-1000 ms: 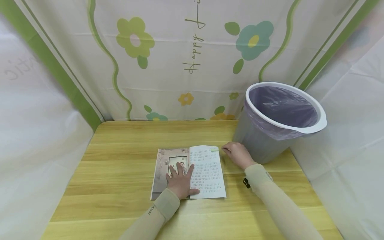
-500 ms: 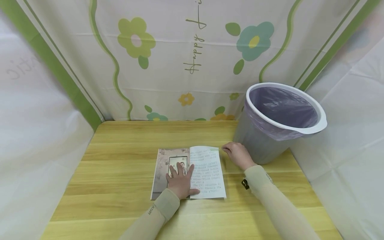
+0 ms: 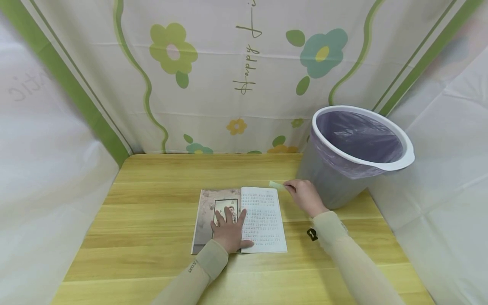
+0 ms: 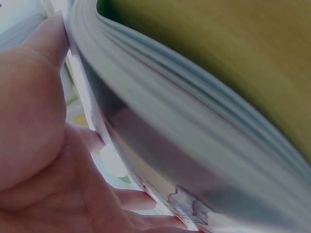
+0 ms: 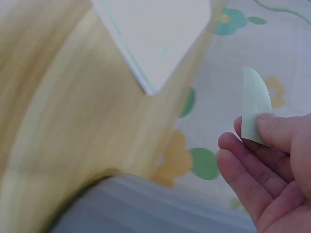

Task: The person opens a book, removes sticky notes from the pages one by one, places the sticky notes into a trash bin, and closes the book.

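Observation:
An open book lies on the table, a picture on its left page and printed text on its right. My left hand rests spread over the left page and the fold, its thumb on the right page. In the left wrist view the book's page edges curve beside the palm. Just off the book's top right corner, my right hand pinches a pale green sticky note strip between thumb and index finger. The strip sticks out to the left, apart from the page.
A grey trash bin with a white rim and purple liner stands close behind and right of the right hand. The wooden table meets a white flowered curtain at the back. More white cloth hangs at both sides.
The green strip, earlier on the right page's top corner, has come off the page in the right hand's pinch. That page lies flatter now. My left hand has stayed in place.

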{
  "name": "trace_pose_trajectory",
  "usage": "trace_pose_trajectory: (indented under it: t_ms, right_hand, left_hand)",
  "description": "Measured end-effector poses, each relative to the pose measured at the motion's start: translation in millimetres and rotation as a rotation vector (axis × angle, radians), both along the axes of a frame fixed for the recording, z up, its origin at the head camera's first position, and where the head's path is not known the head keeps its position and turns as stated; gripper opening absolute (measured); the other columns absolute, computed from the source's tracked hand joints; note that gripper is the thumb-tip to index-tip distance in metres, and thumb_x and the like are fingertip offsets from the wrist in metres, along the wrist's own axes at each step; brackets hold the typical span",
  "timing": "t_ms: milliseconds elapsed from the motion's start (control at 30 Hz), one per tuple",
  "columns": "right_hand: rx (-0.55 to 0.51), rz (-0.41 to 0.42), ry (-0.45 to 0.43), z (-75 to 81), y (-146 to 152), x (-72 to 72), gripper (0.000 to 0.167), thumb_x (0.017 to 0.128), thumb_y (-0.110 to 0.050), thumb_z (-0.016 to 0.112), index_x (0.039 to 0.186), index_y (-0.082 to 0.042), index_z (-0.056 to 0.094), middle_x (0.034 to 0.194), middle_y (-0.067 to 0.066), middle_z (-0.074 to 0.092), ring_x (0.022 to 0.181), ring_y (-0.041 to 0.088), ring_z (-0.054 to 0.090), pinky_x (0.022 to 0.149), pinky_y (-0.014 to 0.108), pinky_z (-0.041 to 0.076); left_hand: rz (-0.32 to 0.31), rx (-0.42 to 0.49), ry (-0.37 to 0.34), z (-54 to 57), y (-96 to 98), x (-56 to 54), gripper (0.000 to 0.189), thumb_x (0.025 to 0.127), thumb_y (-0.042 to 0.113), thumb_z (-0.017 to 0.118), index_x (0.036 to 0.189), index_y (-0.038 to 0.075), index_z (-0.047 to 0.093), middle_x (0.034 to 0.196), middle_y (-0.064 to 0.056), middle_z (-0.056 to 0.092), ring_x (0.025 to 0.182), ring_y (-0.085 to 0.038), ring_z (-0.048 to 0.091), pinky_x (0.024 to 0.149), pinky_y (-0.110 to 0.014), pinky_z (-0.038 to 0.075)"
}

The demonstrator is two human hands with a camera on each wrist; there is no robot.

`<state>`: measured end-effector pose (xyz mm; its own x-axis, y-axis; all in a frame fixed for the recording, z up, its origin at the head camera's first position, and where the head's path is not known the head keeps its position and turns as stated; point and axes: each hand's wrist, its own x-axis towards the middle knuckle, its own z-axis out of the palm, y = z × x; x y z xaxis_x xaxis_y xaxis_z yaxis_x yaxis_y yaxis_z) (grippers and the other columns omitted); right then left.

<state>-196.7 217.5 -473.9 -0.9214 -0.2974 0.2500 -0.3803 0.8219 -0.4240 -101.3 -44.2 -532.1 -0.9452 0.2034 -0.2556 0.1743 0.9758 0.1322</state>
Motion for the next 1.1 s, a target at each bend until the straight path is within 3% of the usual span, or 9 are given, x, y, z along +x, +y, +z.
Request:
trace_pose_trajectory:
  t_ms: [167,367,567,667,833,933,1100]
  right_hand:
    - [0.001,0.075,0.187,26.6,-3.6,9.2,0.013,0.093,-0.007,0.069,0.103,-0.002,0.076,0.096,0.011,0.074,0.083,0.027,0.071,0.073,0.041,0.057]
    - [-0.018,0.19,0.482,75.4,-6.9,25.1,0.014,0.085,-0.001,0.076,0.098,-0.002,0.075,0.087,0.009,0.072,0.075,0.024,0.069,0.066,0.04,0.056]
    - [-0.055,0.23,0.693,127.5,0.6,42.8,0.017,0.082,0.004,0.074,0.099,-0.001,0.074,0.093,0.01,0.072,0.084,0.025,0.069,0.072,0.039,0.056]
    - [-0.082,0.199,0.783,151.4,8.4,49.2,0.017,0.082,0.003,0.073,0.099,0.0,0.074,0.096,0.01,0.072,0.086,0.027,0.07,0.08,0.032,0.054]
    - [-0.215,0.103,0.885,182.5,24.4,52.5,0.016,0.079,0.007,0.073,0.095,0.003,0.075,0.095,0.014,0.073,0.083,0.034,0.069,0.093,0.013,0.043]
    - [-0.253,0.022,0.934,197.2,35.3,52.4,0.011,0.08,0.006,0.073,0.09,0.004,0.076,0.093,0.016,0.074,0.083,0.036,0.068,0.093,0.015,0.044]
    - [-0.23,-0.095,0.963,215.8,55.5,52.7,0.006,0.083,0.002,0.072,0.088,0.002,0.076,0.096,0.016,0.073,0.087,0.039,0.066,0.093,0.015,0.044]
  left_hand:
    - [-0.004,-0.008,0.01,-1.1,0.3,-0.5,0.107,0.073,0.078,0.062,0.159,0.03,0.021,0.155,-0.034,0.019,0.135,-0.064,0.02,0.1,-0.072,0.032]
    - [-0.009,-0.015,0.012,-1.6,-0.1,-0.3,0.107,0.073,0.079,0.061,0.16,0.03,0.02,0.155,-0.034,0.019,0.135,-0.064,0.021,0.1,-0.072,0.033]
    - [-0.01,-0.023,0.012,-1.9,-0.5,-0.3,0.107,0.074,0.08,0.06,0.16,0.031,0.02,0.155,-0.034,0.019,0.135,-0.063,0.021,0.1,-0.072,0.032]
    - [-0.008,-0.019,0.011,-1.0,-0.7,0.2,0.107,0.074,0.079,0.061,0.159,0.03,0.02,0.155,-0.034,0.019,0.135,-0.063,0.021,0.101,-0.072,0.032]
    - [-0.011,-0.013,0.007,-0.6,-1.3,0.6,0.107,0.074,0.079,0.061,0.16,0.03,0.019,0.155,-0.034,0.018,0.135,-0.063,0.02,0.101,-0.072,0.032]
    - [-0.015,-0.008,0.011,-1.1,-1.6,0.9,0.107,0.074,0.079,0.061,0.16,0.03,0.02,0.155,-0.034,0.018,0.135,-0.064,0.021,0.1,-0.072,0.032]
    - [-0.017,-0.002,0.019,-0.3,-1.6,1.8,0.107,0.074,0.079,0.061,0.16,0.029,0.021,0.155,-0.035,0.019,0.135,-0.064,0.022,0.099,-0.072,0.033]
